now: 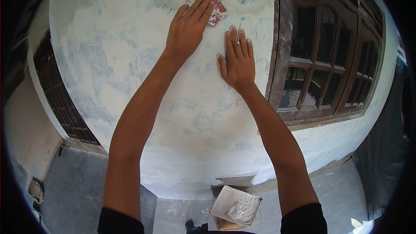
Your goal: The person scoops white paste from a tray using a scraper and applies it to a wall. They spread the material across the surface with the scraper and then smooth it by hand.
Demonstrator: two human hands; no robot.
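Note:
My left hand (188, 28) is pressed with its fingers over a red piece of sandpaper (220, 11) dusted with white, high on the wall. The sandpaper lies against the patchy white and grey wall (186, 99), partly hidden under the fingers. Lower and to the right, my right hand (239, 60) rests on the same wall with its fingers stretched out and nothing in it. White dust marks its fingertips.
A dark brown wooden window (313, 63) with glass panes is close to the right of my right hand. On the grey tiled floor (182, 210) below stands a tray (220, 201) of white paste. A second dark wooden frame (65, 95) is at the left.

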